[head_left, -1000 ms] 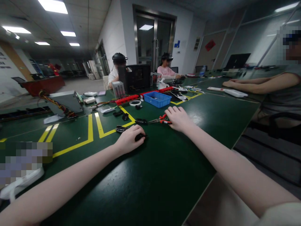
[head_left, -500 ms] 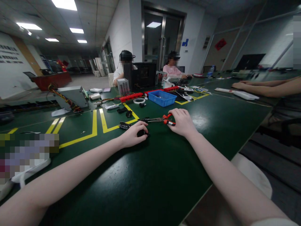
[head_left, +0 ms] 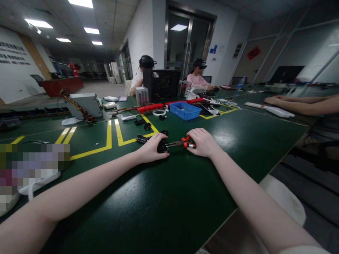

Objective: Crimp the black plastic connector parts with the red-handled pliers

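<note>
My left hand (head_left: 153, 148) is curled around a small black plastic part (head_left: 162, 146) just above the green table (head_left: 148, 204). My right hand (head_left: 201, 141) grips red-handled needle-nose pliers (head_left: 186, 142) by their handles. The pliers' jaws point left, and their tips meet the black part at my left fingers; whether they pinch it I cannot tell. Another black piece (head_left: 142, 139) lies just left of my left hand. A further dark piece (head_left: 164, 132) shows just behind my left fingertips.
Beyond my hands stand a blue tray (head_left: 185, 112) and a red strip (head_left: 150, 107). Small black pieces (head_left: 147, 126) lie inside yellow tape (head_left: 131, 141). A metal power supply (head_left: 84, 106) with cables sits left. Co-workers sit behind a black computer case (head_left: 165, 84) and at the right.
The pliers' jaws have moved from a black piece behind my left hand down to the part in that hand. My left fingers have spread wider around it. The view has shifted left.
</note>
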A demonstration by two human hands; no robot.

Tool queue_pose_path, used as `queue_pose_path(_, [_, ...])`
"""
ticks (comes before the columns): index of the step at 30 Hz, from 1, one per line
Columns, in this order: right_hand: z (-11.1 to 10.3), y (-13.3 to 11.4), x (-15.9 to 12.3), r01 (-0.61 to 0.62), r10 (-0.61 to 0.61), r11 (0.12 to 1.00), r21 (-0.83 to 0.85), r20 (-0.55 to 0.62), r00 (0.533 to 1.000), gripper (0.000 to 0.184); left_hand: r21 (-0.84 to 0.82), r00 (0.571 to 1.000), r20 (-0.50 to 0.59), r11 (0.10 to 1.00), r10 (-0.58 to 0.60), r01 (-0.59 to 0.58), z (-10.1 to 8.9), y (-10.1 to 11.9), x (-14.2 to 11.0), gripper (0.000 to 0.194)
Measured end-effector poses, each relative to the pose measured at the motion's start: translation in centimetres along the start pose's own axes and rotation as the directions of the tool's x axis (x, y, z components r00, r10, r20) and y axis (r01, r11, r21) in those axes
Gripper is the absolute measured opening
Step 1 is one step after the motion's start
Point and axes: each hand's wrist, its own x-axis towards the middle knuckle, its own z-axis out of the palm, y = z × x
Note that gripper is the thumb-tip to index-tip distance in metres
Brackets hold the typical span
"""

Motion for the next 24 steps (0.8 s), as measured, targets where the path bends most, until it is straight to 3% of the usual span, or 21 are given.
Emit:
queue_pose_path(4, [0.0,0.3,-0.1,-0.026,0.026,1.000,-0.010,-0.028,0.999,0.033,0.106,0.992,-0.045,0.987,-0.118,0.122,0.1,-0.1,-0.2,0.077])
queue_pose_path(8, [0.1,0.6,-0.2,-0.048,0.047,0.999,-0.002,-0.046,0.998,0.032,0.101,0.987,-0.036,0.982,-0.158,0.160,0.1,-0.2,-0.2,0.077])
queue_pose_path(14, [-0.1,0.4,-0.2,-0.045,0.046,0.999,0.012,-0.031,0.998,0.033,0.037,0.991,-0.003,0.990,-0.133,0.133,-0.2,-0.1,0.0,0.065])
queue_pose_path(24, [0.0,0.0,0.0,0.013,-0.012,0.997,0.072,-0.015,1.000,0.034,-0.096,1.000,0.010,0.995,0.005,-0.004,-0.9,0.6,0.1,0.050])
